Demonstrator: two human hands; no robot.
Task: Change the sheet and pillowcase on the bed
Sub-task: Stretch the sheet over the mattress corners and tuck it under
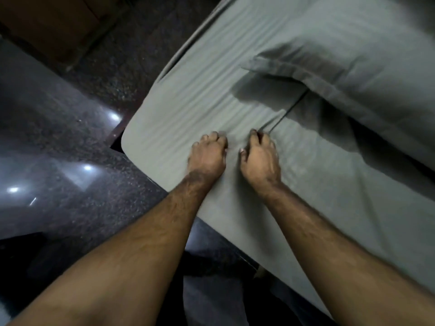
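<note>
Two hands are working side by side on the grey sheet [188, 109], just short of the pillow [353, 74]. The left hand [208, 154] and the right hand [259, 156] are each bunching a fold of sheet in a curled grip near the bed's corner, on the pillow's near side. I'd say they are drawing it taut; pulling evenly with both hands, away from the pillow, should be flattening those ripples.
</note>
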